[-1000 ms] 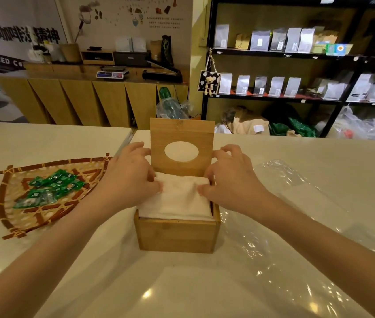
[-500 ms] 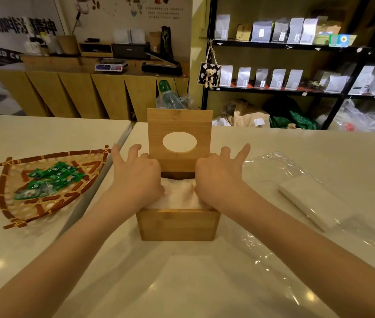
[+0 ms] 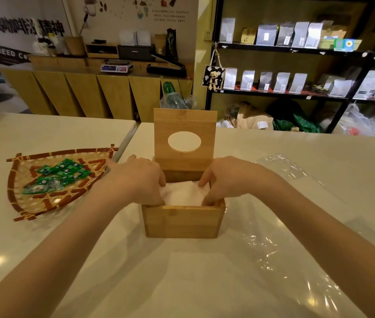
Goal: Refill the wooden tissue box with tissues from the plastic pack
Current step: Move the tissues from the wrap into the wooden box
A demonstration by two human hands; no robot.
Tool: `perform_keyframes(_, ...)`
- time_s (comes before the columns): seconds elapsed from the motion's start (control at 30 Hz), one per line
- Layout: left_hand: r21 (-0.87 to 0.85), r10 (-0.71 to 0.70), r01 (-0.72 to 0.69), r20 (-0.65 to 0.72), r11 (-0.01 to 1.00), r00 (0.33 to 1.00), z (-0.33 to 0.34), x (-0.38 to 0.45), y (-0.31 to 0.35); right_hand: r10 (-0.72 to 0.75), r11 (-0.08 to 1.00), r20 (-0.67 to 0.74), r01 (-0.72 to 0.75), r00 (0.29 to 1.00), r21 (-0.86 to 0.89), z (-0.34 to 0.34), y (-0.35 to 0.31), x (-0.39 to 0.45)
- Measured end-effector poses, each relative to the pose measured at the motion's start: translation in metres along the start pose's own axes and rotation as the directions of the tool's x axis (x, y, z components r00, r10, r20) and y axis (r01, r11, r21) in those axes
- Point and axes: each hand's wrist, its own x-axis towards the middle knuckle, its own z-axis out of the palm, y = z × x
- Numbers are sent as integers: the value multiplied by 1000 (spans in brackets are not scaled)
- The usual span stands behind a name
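The wooden tissue box [image 3: 182, 222] stands on the white table in front of me, its lid [image 3: 185, 125] with an oval hole hinged upright at the back. A white stack of tissues [image 3: 183, 194] lies inside the box, sunk below the rim. My left hand [image 3: 139, 180] presses on the stack's left side with fingers curled down into the box. My right hand [image 3: 224, 180] pushes the right side, fingertips tucked between tissues and box wall. The clear plastic pack [image 3: 280, 226] lies crumpled flat on the table to the right.
A fan-shaped woven tray [image 3: 21, 203] with several green sachets [image 3: 58, 174] sits to the left of the box. Behind the table are a wooden counter [image 3: 104, 88] with a scale and black shelves [image 3: 296, 92] of bags.
The tissue stack has gone from sitting above the rim to down inside the box. Both hands have pushed lower, with their fingers now curled into the box.
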Motion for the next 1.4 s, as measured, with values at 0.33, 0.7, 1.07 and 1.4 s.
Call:
perform_keyframes(0.33,163,-172,157,81,974,982,6,14,13,163,952,99,-130,982,-277,3,-11,11)
perform_keyframes(0.7,127,-148,135,102,983,984,5,10,13,115,957,45,-98,992,-273,9,-9,11)
perform_keyframes(1.07,87,214,-196,-392,977,895,-2,-30,26,-341,935,-261,297,903,-196,-1,1,-25)
perform_keyframes(1.4,103,281,-285,45,953,959,2,12,32,-431,808,-40,366,901,-462,32,11,-13)
